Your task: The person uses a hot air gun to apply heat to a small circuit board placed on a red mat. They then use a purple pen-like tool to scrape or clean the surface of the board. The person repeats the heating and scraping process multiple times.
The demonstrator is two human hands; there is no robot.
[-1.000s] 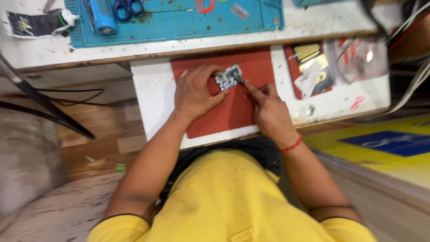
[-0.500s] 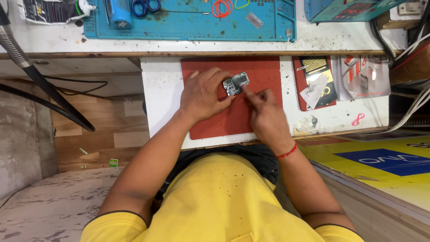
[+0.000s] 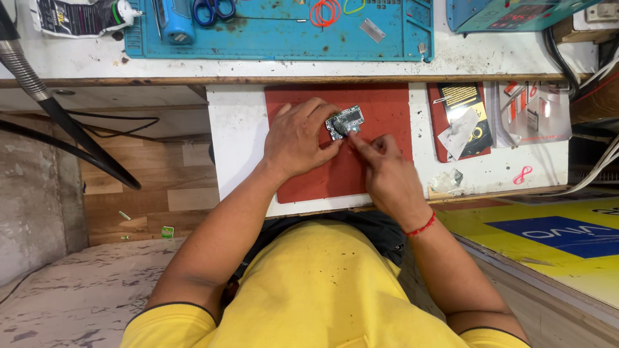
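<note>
On the red mat (image 3: 380, 109), both hands, left (image 3: 298, 138) and right (image 3: 385, 169), seemingly pinch a circuit board (image 3: 344, 122).

Both hands (image 3: 300, 138) (image 3: 385, 171) forward, fingers curled.

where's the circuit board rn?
Head view, centre: circuit board on the red mat, pinned between left hand and right hand.

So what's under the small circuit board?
The circuit board lies over the red mat. The left hand and right hand cover its lower edges and the mat beneath.
</note>
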